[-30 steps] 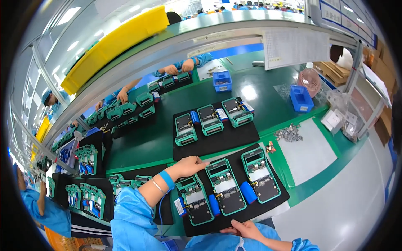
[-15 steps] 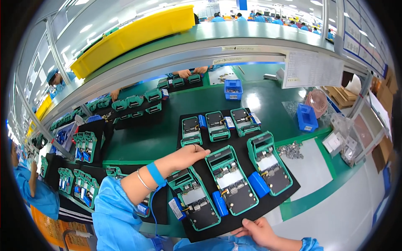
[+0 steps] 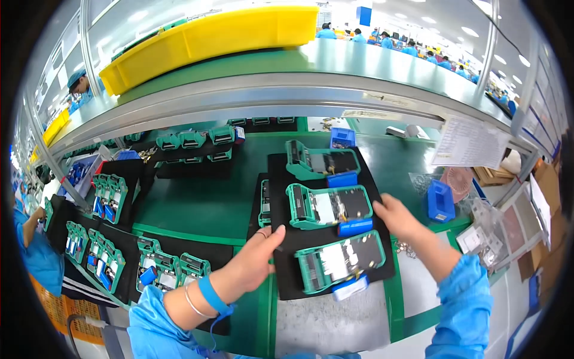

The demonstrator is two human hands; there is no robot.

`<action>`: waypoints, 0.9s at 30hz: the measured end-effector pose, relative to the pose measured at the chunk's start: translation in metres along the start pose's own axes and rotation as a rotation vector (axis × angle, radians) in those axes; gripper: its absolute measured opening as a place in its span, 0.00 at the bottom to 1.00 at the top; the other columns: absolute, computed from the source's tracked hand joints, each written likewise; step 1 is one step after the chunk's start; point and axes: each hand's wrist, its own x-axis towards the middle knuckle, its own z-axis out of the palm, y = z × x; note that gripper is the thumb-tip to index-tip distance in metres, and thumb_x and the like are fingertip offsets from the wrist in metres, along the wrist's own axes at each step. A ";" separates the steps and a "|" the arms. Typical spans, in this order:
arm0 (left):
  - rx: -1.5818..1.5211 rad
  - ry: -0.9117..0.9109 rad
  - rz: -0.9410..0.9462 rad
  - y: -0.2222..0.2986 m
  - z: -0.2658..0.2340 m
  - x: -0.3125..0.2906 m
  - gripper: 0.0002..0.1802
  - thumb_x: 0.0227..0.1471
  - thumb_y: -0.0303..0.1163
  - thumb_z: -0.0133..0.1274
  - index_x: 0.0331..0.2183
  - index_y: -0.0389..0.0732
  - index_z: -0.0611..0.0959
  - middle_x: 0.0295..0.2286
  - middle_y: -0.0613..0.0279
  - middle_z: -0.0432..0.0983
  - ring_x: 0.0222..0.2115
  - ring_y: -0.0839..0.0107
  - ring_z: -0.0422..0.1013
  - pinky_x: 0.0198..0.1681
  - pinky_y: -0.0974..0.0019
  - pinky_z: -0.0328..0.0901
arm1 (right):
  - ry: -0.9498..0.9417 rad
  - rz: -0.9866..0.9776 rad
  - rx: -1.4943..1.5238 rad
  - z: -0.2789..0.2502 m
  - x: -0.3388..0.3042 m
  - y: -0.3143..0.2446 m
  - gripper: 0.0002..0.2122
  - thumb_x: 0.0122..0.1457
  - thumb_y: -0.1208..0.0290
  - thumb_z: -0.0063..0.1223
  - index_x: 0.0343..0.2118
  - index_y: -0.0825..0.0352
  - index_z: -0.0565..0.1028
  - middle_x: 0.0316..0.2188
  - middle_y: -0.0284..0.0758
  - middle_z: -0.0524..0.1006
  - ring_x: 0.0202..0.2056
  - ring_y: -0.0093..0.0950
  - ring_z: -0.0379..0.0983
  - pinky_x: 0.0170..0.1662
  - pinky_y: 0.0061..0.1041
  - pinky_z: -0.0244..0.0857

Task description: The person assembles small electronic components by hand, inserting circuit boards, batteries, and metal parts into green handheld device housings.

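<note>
A black board (image 3: 288, 276) lies in front of me with three green device housings in a column: far (image 3: 323, 163), middle (image 3: 330, 205) and near (image 3: 341, 261). Each has circuitry exposed and a blue battery pack beside it, such as the middle pack (image 3: 355, 227). My left hand (image 3: 256, 258) grips the board's left edge, thumb on top, other fingers partly hidden below. At the right edge, my right hand (image 3: 399, 221) closes on the board beside the middle housing. A blue band and a bangle circle my left wrist.
Under the board's left side another black board with a housing (image 3: 265, 203) shows. More housings (image 3: 158, 266) stand on black boards to the left. Blue bins (image 3: 440, 201), a pink fan (image 3: 458, 182) and loose metal parts lie right. A metal shelf (image 3: 287, 90) with a yellow tray (image 3: 209, 45) crosses above.
The board with three large housings has turned so their tops point left. My left hand has moved to its left edge; my right hand has risen from the near edge to its right edge.
</note>
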 end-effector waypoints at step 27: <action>0.231 -0.172 0.267 -0.043 0.002 0.001 0.13 0.62 0.30 0.51 0.47 0.35 0.78 0.40 0.63 0.77 0.40 0.78 0.72 0.45 0.70 0.67 | -0.197 -0.276 -0.283 -0.033 0.185 -0.026 0.18 0.66 0.61 0.47 0.54 0.63 0.75 0.38 0.33 0.80 0.38 0.23 0.73 0.43 0.25 0.67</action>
